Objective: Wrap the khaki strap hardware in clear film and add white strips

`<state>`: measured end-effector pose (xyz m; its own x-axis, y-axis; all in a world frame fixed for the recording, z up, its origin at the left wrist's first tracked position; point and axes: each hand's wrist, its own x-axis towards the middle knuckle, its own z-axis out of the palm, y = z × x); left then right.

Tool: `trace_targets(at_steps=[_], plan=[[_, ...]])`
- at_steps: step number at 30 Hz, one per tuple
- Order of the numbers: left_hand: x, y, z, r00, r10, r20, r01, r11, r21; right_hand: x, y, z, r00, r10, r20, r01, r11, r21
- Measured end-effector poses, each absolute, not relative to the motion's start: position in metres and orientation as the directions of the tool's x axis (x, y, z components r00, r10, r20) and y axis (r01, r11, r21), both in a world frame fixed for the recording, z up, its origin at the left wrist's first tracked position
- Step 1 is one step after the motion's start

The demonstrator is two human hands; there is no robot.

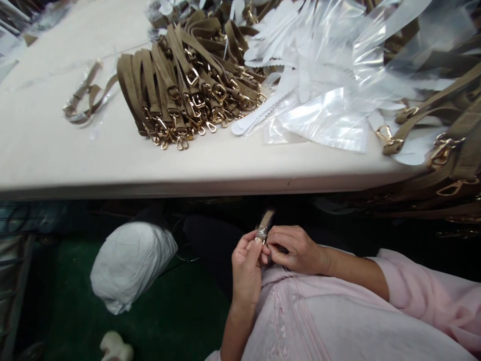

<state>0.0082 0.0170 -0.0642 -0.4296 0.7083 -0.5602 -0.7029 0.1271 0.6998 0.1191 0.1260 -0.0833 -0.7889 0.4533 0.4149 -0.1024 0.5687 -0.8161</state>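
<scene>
A brown strap end with a small hole in its upper part stands tilted in front of the person's waist, just below the near edge of the tabletop. Clear, shiny film is wrapped around its lower part, where something metallic glints. The left hand has its grip closed on this lower part, thumb laid over the film and fingers behind. The right hand sits just beside it, fingers curled in toward the same spot; whether its grip has hold of anything there, I cannot tell. Both forearms rest close to a pale pink top.

Beyond the hands, on the tabletop, lies a thick heap of brown straps with gold buckles, their gold clasps toward the near edge. To the left of the heap, well apart, is a coiled strap in clear plastic. To the right, white strips with scalloped edges lie among clear plastic bags, and more brown straps with gold hardware hang over the edge at far right. Below, left of the person, a white-covered seat stands over a dark green floor
</scene>
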Motion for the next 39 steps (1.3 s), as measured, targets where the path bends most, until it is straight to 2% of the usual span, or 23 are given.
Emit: trace_targets(at_steps=[2, 5, 9, 12, 17, 20, 24, 30, 33, 35, 39], plan=[[0.010, 0.018, -0.063, -0.472, 0.691, -0.547, -0.653, 0.143, 0.744, 0.121, 0.125, -0.084, -0.762, 0.518, 0.388, -0.077, 0.523, -0.849], [0.011, 0.021, -0.062, -0.465, 0.697, -0.546, -0.688, 0.104, 0.718, 0.122, 0.125, -0.085, -0.709, 0.602, 0.368, -0.030, 0.495, -0.869], [0.011, 0.021, -0.060, -0.373, 0.730, -0.573, -0.776, 0.094, 0.624, 0.120, 0.127, -0.085, -0.706, 0.617, 0.349, 0.004, 0.495, -0.869], [0.009, 0.019, -0.057, -0.351, 0.729, -0.588, -0.771, 0.132, 0.623, 0.119, 0.128, -0.083, -0.728, 0.608, 0.316, 0.001, 0.463, -0.887], [0.001, 0.014, -0.050, -0.319, 0.741, -0.590, -0.721, 0.214, 0.659, 0.115, 0.129, -0.079, -0.766, 0.629, 0.135, 0.027, 0.241, -0.970], [-0.001, 0.012, -0.048, -0.311, 0.745, -0.590, -0.704, 0.236, 0.669, 0.113, 0.129, -0.078, -0.764, 0.640, 0.076, 0.050, 0.177, -0.983], [0.003, 0.011, -0.051, -0.344, 0.742, -0.576, -0.627, 0.275, 0.729, 0.119, 0.126, -0.080, -0.785, 0.608, 0.120, 0.022, 0.222, -0.975], [0.012, 0.011, -0.057, -0.522, 0.691, -0.500, -0.315, 0.389, 0.866, 0.125, 0.117, -0.084, -0.776, 0.570, 0.269, -0.064, 0.353, -0.933], [0.013, 0.014, -0.063, -0.584, 0.666, -0.464, -0.232, 0.411, 0.882, 0.124, 0.114, -0.085, -0.794, 0.544, 0.273, -0.079, 0.353, -0.932], [0.012, 0.016, -0.069, -0.588, 0.656, -0.473, -0.278, 0.385, 0.880, 0.123, 0.114, -0.086, -0.814, 0.552, 0.180, -0.042, 0.253, -0.967], [0.012, 0.011, -0.076, -0.526, 0.654, -0.544, -0.402, 0.372, 0.836, 0.122, 0.122, -0.091, -0.812, 0.554, -0.182, 0.116, -0.153, -0.981]])
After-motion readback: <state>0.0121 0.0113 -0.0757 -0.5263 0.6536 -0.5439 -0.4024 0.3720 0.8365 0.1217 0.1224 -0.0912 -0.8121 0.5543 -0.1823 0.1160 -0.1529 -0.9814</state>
